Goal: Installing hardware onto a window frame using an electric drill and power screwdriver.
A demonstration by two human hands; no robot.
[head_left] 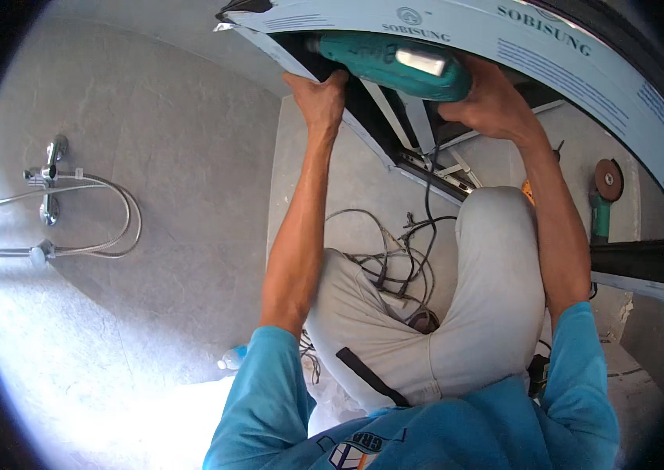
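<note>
My right hand [496, 100] is wrapped round the handle of a green power drill [379, 64], which lies level inside a dark frame. The drill's front end points left, close to the frame's left side; its tip is lost in shadow. With my left hand [321, 102] I grip that side of the frame, fingers curled over its edge near the drill's nose. Pale protective film [457, 27] covers the frame's curved-looking outer face. A black cord [429, 192] runs down from below the drill. Metal stay arms [457, 166] sit at the frame's lower corner.
An angle grinder [603, 200] with a brown disc stands at the right. Tangled cables [402, 274] lie on the floor between my legs. A chrome shower mixer [51, 176] with its hose is on the left wall. A plastic bottle [232, 358] lies beside my left sleeve.
</note>
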